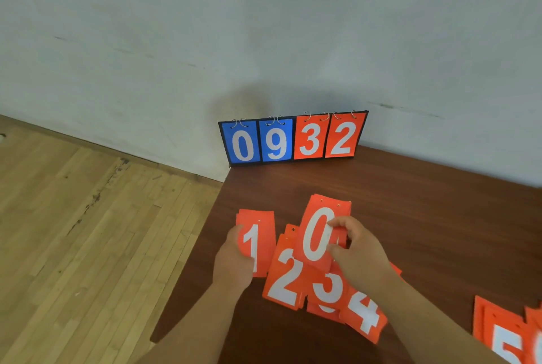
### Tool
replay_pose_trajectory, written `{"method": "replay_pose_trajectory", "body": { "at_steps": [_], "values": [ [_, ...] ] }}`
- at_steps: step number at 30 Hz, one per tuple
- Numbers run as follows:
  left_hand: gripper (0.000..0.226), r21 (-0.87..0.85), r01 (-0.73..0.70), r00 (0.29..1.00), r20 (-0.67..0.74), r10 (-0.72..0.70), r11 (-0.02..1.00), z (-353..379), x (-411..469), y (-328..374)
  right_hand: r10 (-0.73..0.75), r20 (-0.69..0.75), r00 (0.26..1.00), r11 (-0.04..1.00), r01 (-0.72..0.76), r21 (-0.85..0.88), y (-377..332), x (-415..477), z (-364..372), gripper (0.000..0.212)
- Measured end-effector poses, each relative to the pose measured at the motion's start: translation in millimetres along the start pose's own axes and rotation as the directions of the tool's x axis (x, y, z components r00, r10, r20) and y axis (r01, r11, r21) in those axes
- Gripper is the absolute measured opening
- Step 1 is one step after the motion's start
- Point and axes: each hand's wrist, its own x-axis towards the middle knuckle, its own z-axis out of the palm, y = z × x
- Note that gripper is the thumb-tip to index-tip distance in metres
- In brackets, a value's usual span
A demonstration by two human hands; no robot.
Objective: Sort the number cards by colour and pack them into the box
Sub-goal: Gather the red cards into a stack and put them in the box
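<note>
Two red cards held, lower centre: 1 card [258, 234] gripped by left hand [233, 261], 0 card [316, 234] pinched by right hand [360, 255] over loose fan [293, 281]. Likely fault: weak pinch, dropped card, scattered fan near table [410, 202] edge. Box unseen.

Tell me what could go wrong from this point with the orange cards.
1. The left hand holds the 1 card near the left edge of the table; a slip could drop it to the floor.
2. The right hand pinches the 0 card above the overlapping 2 card, 3 card and 4 card; pulling it may scatter them.
3. The only blue cards visible hang on the scoreboard rings and might be left out.
</note>
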Motion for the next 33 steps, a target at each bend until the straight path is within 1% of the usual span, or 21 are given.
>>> {"method": "replay_pose_trajectory", "body": {
  "at_steps": [3, 5, 7, 9, 11, 13, 16, 19, 21, 23, 24, 25, 27, 28, 29, 30, 32, 33],
  "values": [
    [0.071, -0.006, -0.028, 0.999, -0.015, 0.028, 1.000, -7.2, -3.1, -2.1, -0.009, -0.002, 1.000, 1.000, 0.009, -0.015, -1.9, -1.7, 0.4, 0.040],
    [0.071, -0.025, -0.049, 0.997, -0.052, 0.048, 0.998, -13.7, -5.3, -3.1, -0.009, -0.005, 1.000, 1.000, 0.009, -0.020, -2.6, -3.5, 0.6, 0.039],
    [0.074, -0.066, -0.058, 0.993, -0.110, 0.050, 0.996, -25.1, -8.1, -3.0, -0.014, -0.008, 1.000, 1.000, 0.014, -0.015, -3.6, -4.7, 0.7, 0.038],
    [0.074, -0.157, -0.064, 0.984, -0.175, 0.036, 0.986, -40.6, -12.8, -0.1, -0.015, 0.004, 1.000, 1.000, 0.015, 0.007, -7.1, -5.4, 0.3, 0.038],
    [0.070, -0.269, -0.058, 0.971, -0.237, -0.007, 0.961, -56.5, -21.0, 7.2, 0.005, 0.053, 0.999, 0.996, -0.009, 0.087, -15.7, -6.2, -1.2, 0.036],
    [0.068, -0.396, -0.091, 0.967, -0.253, -0.013, 0.914, -68.8, -32.6, 17.7, 0.033, 0.134, 0.990, 0.970, -0.063, 0.233, -30.5, -10.0, -3.6, 0.034],
    [0.065, -0.535, -0.116, 0.981, -0.193, 0.013, 0.837, -79.3, -55.6, 38.4, 0.022, 0.213, 0.977, 0.871, -0.123, 0.476, -51.0, -20.2, -6.9, 0.032],
    [0.057, -0.593, -0.093, 0.994, -0.106, 0.037, 0.800, -81.0, -77.0, 58.2, -0.008, 0.269, 0.963, 0.705, -0.186, 0.684, -61.8, -29.8, -11.1, 0.031],
    [0.053, -0.637, -0.084, 0.996, -0.057, 0.062, 0.766, -79.1, -90.2, 69.4, -0.027, 0.302, 0.953, 0.610, -0.224, 0.760, -63.5, -34.8, -14.7, 0.031],
    [0.050, -0.673, -0.086, 0.995, -0.017, 0.100, 0.735, -75.6, -101.9, 79.0, -0.029, 0.297, 0.954, 0.564, -0.229, 0.793, -60.9, -38.6, -17.8, 0.031],
    [0.047, -0.694, -0.081, 0.993, 0.002, 0.115, 0.716, -72.9, -106.8, 82.6, -0.025, 0.279, 0.960, 0.579, -0.214, 0.787, -58.8, -41.1, -18.6, 0.030],
    [0.042, -0.710, -0.077, 0.992, 0.016, 0.124, 0.700, -70.4, -111.4, 86.4, -0.011, 0.251, 0.968, 0.627, -0.189, 0.756, -55.5, -43.3, -18.6, 0.030],
    [0.030, -0.707, -0.081, 0.990, 0.025, 0.139, 0.703, -65.9, -119.0, 93.1, 0.030, 0.190, 0.981, 0.775, -0.143, 0.616, -47.8, -46.9, -18.2, 0.027],
    [0.026, -0.694, -0.087, 0.987, 0.036, 0.154, 0.715, -64.3, -122.1, 96.0, 0.047, 0.174, 0.984, 0.833, -0.135, 0.537, -44.8, -48.7, -18.2, 0.026],
    [0.022, -0.680, -0.094, 0.983, 0.053, 0.177, 0.727, -62.8, -124.7, 98.9, 0.061, 0.177, 0.982, 0.859, -0.142, 0.491, -42.6, -50.5, -17.9, 0.025],
    [0.021, -0.670, -0.100, 0.976, 0.076, 0.203, 0.735, -60.7, -126.4, 101.6, 0.071, 0.195, 0.978, 0.859, -0.159, 0.487, -40.5, -51.9, -17.5, 0.024],
    [0.019, -0.668, -0.090, 0.961, 0.136, 0.240, 0.739, -57.3, -128.0, 106.1, 0.087, 0.236, 0.968, 0.824, -0.203, 0.528, -36.8, -53.1, -15.5, 0.023],
    [0.019, -0.662, -0.088, 0.954, 0.159, 0.254, 0.744, -55.1, -127.4, 107.9, 0.102, 0.234, 0.967, 0.805, -0.219, 0.551, -35.4, -52.7, -15.5, 0.023]
  ]
}}
